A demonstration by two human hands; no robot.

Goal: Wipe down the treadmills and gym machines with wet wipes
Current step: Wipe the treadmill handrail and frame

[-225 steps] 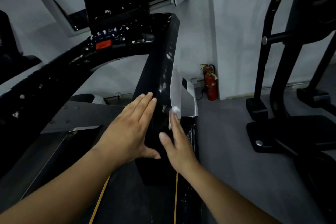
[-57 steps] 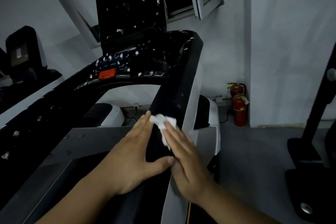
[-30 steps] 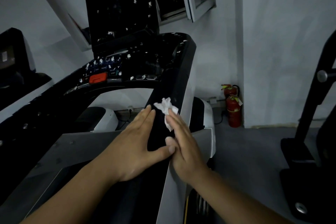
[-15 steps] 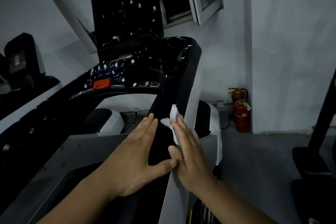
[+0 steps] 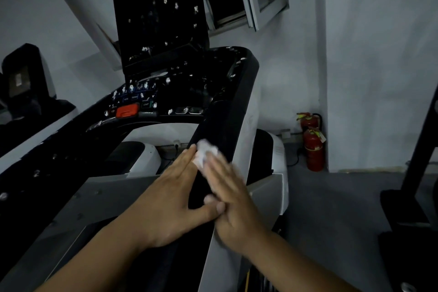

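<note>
The treadmill [image 5: 166, 92] fills the left and middle of the view, and a second dark machine [image 5: 23, 83] stands at the far left edge. The treadmill's black console is flecked with pale spots around the orange stop button [image 5: 127, 110]. From the console, the right handrail [image 5: 222, 125] slopes down toward the person. The left hand [image 5: 170, 199] lies flat on the rail's inner side, fingers straight and together, with the thumb stretched across the black face until it touches the other hand. Just beyond its fingertips sits the wet wipe [image 5: 205, 153], a crumpled white wad on the rail. It has slid leftward from the rail's outer edge, where it was half a second ago, and now meets the left index fingertip. The right hand [image 5: 233, 199] presses it there with straight fingers, and the hand is blurred by its stroke. This suggests the pass across this stretch of rail is about finished, while the spotted console and the rail above are probably not yet cleaned. Further right, two red fire extinguishers [image 5: 314, 149] stand against the wall, and another gym machine [image 5: 417, 185] at the far right awaits its turn.
</note>
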